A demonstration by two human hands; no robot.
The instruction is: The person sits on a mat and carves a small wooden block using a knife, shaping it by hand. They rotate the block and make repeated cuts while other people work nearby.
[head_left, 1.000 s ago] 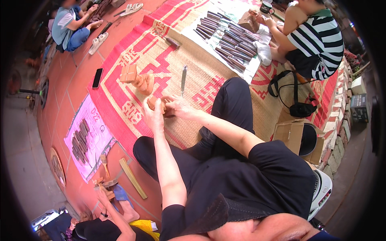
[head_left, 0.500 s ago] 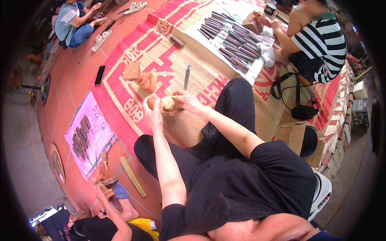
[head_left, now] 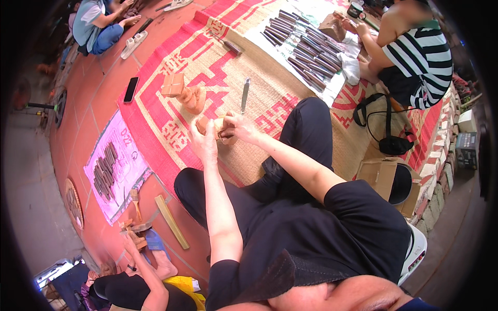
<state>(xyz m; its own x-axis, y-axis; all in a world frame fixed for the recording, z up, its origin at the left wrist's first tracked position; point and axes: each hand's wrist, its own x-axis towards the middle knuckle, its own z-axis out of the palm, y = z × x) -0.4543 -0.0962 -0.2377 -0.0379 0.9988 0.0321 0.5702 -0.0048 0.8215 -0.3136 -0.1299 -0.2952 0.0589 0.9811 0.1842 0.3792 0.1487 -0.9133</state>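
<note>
My left hand (head_left: 205,142) grips the left end of a small reddish-brown wooden piece (head_left: 203,122), held just above the mat between my knees. The fingers of my right hand (head_left: 243,129) are closed round its other end, where a pale yellowish part (head_left: 219,124) shows; I cannot tell whether that part is bare wood or a separate pad. Just beyond my hands, a carved wooden figure (head_left: 193,101) with a square block at one end lies on the mat. A narrow flat metal tool (head_left: 245,96) lies past my right hand.
The patterned red and straw mat (head_left: 270,62) carries rows of dark wooden handles (head_left: 316,54) on a white cloth. Dark sticks lie on a pink sheet (head_left: 124,176). A phone (head_left: 131,89), a wooden strip (head_left: 172,222), a black bag (head_left: 394,144) and several people surround me.
My fingers have shifted on the wooden piece, and it has turned so that less of its pale part shows. The whole view has moved slightly.
</note>
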